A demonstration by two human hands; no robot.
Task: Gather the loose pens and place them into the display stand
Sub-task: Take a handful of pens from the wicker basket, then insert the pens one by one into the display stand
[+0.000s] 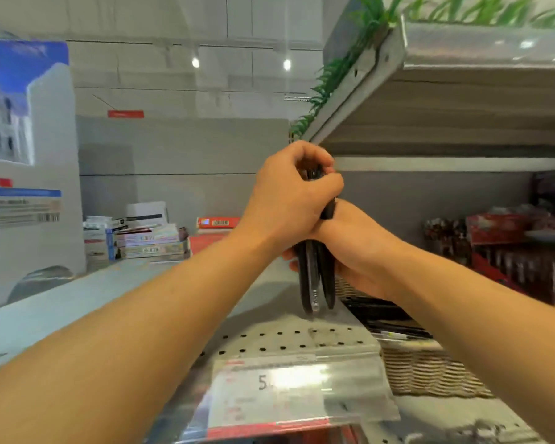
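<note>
A bundle of black pens (pixel 314 283) stands upright above the perforated shelf (pixel 263 346), held between both hands. My left hand (pixel 285 200) curls over the top ends of the bundle. My right hand (pixel 359 251) grips the bundle around its middle from the right, so only the lower ends show below the fingers. To the right and lower down, a wicker basket (pixel 430 373) holds more dark pens (pixel 394 325) lying flat. I cannot tell which item is the display stand.
A shelf board (pixel 446 107) overhangs close above the hands, with green fake plants on top. Red packaged goods (pixel 510 261) fill the right side. A price label holder (pixel 269 395) runs along the shelf's front edge. Stacked boxes (pixel 148 241) sit at the back left.
</note>
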